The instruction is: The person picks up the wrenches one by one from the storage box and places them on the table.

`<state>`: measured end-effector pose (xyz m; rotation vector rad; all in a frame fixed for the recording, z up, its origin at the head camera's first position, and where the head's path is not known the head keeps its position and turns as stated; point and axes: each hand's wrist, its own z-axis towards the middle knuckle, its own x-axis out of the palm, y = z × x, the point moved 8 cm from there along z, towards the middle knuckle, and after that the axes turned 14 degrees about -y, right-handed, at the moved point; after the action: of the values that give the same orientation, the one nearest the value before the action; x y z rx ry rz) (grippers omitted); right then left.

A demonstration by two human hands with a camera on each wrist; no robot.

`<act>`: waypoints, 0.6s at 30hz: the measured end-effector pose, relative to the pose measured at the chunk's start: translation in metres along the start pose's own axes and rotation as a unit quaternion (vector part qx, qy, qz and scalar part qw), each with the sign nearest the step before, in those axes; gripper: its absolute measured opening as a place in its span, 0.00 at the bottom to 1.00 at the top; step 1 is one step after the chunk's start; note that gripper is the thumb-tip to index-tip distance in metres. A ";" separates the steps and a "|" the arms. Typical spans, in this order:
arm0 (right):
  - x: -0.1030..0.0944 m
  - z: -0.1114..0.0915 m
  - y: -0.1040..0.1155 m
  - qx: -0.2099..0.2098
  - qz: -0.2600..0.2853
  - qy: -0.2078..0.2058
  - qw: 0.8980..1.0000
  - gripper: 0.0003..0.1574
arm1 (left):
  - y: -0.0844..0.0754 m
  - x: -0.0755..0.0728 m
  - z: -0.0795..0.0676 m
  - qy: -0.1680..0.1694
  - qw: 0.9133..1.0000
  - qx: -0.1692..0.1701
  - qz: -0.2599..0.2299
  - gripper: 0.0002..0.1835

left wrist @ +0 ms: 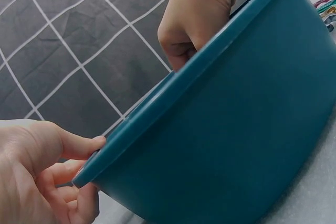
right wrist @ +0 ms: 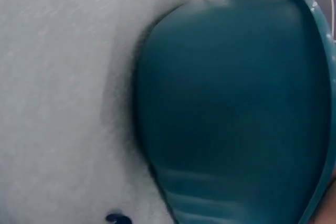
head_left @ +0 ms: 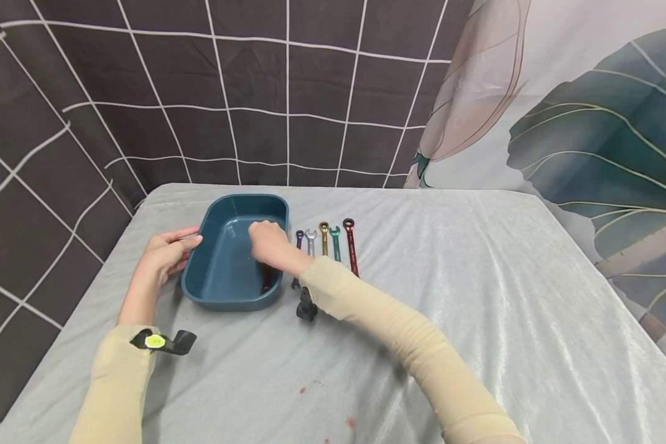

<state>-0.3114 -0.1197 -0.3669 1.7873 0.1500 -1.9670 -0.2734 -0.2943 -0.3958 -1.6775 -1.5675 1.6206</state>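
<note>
A blue-green plastic basin (head_left: 216,302) stands on the table's left part. My left hand (head_left: 166,253) pinches its left rim, thumb on top and fingers underneath, as the left wrist view shows. Inside the basin is my right hand (head_left: 273,245), its fingers curled downward and its fingertips hidden. Just below this hand, against the basin's inner right side, shows a dark red patch (head_left: 266,282); whether it is a tool in the grip or a reflection I cannot tell. The right wrist view has mostly the basin's outer wall (right wrist: 231,87).
Several wrenches lie in a row right of the basin: purple (head_left: 300,237), silver (head_left: 311,237), gold (head_left: 324,234), green (head_left: 335,237) and red (head_left: 350,240). My right forearm crosses over their near ends. Grey velvety cloth (head_left: 477,277) covers the table; a dark gridded curtain (head_left: 255,80) hangs behind.
</note>
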 end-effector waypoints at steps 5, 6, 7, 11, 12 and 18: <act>0.001 -0.001 0.002 -0.030 0.021 -0.014 0.999 0.07 | 0.002 -0.001 0.000 -0.004 1.000 -0.004 0.007 0.32; 0.001 -0.001 0.002 -0.034 0.026 -0.016 0.999 0.08 | 0.003 -0.002 0.000 -0.005 1.000 -0.005 0.007 0.32; 0.001 -0.001 0.002 -0.035 0.030 -0.019 0.999 0.10 | 0.003 -0.002 0.000 -0.005 1.000 -0.005 0.006 0.32; 0.002 0.001 0.001 -0.027 0.046 -0.021 0.998 0.11 | 0.002 -0.002 -0.001 -0.006 1.000 -0.006 0.005 0.32; 0.002 0.001 0.000 -0.022 0.052 -0.020 0.998 0.10 | 0.002 -0.002 -0.002 -0.006 1.000 -0.006 0.005 0.32; 0.007 0.006 -0.006 0.032 0.075 0.000 0.997 0.08 | 0.001 0.000 -0.001 -0.004 1.000 -0.002 0.003 0.33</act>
<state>-0.3194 -0.1184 -0.3747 1.7826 -0.0475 -1.8847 -0.2723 -0.2945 -0.3960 -1.6815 -1.5714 1.6292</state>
